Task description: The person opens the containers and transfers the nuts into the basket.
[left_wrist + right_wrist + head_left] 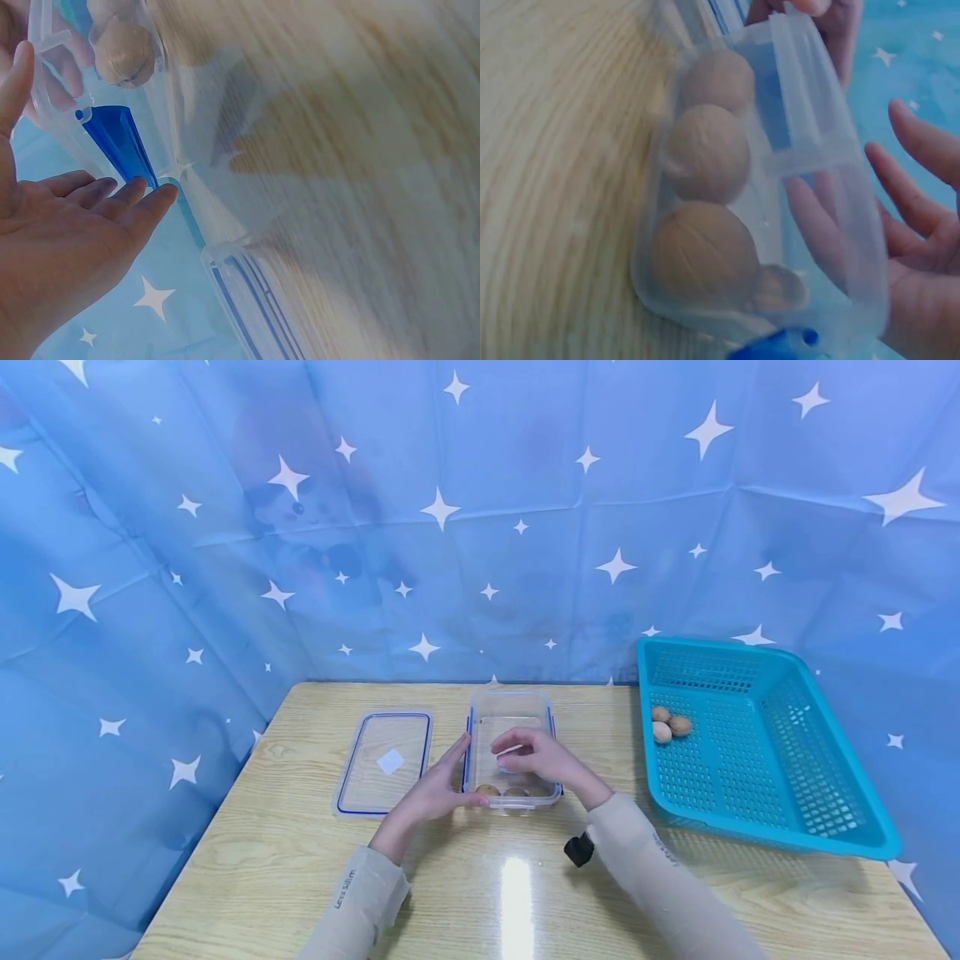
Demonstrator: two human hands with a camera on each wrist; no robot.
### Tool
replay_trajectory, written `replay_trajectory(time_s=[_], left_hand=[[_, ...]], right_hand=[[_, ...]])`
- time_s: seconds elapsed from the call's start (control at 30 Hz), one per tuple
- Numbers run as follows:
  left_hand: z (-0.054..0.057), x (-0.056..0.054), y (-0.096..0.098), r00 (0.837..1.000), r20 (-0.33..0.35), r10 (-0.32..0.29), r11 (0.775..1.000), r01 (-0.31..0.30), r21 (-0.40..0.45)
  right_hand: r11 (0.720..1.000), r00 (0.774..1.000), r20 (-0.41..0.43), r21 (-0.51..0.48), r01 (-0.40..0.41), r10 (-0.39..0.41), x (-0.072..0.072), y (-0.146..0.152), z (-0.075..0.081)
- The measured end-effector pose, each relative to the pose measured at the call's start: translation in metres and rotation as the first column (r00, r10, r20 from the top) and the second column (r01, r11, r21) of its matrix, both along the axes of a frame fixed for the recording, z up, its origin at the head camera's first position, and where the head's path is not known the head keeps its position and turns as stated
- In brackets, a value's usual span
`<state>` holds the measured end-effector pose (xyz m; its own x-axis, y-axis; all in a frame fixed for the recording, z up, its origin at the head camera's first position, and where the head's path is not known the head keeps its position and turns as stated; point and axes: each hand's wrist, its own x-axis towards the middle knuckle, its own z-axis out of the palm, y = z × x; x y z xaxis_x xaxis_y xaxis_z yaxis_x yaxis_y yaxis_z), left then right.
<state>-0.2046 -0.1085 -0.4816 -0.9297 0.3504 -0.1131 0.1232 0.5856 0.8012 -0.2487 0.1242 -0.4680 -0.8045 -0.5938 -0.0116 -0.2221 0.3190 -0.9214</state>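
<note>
A clear plastic food container with blue side latches stands uncovered on the table. Several walnuts lie along its near end. My left hand rests against the container's left side, thumb over the near rim. In the left wrist view its fingers are extended, with the fingertips right at a blue latch. Over the container's interior, my right hand reaches in from the right with loosely bent fingers. Nothing shows between those fingers in the right wrist view.
Left of the container lies its clear lid with a blue seal and a white label. A turquoise perforated basket stands on the right, with three walnuts at its left side. A star-patterned blue curtain hangs behind the table.
</note>
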Motion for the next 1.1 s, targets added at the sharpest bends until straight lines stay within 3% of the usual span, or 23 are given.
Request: replay_trajectory(time_s=[0.27,0.43,1.1], left_hand=[[-0.001,0.000,0.002,1.000,-0.005,-0.015,1.000,0.015,0.005],[0.000,0.000,0.002,1.000,-0.009,-0.018,1.000,0.018,0.000],[-0.001,-0.002,-0.001,1.000,-0.014,-0.023,1.000,0.023,-0.003]], right_hand=[[0.991,0.988,0.088,0.037,-0.131,0.127,0.002,-0.013,-0.013],[0.981,0.983,0.080,0.091,-0.171,0.164,0.001,-0.017,-0.021],[0.965,0.985,0.032,0.198,-0.172,0.169,0.001,-0.027,-0.022]])
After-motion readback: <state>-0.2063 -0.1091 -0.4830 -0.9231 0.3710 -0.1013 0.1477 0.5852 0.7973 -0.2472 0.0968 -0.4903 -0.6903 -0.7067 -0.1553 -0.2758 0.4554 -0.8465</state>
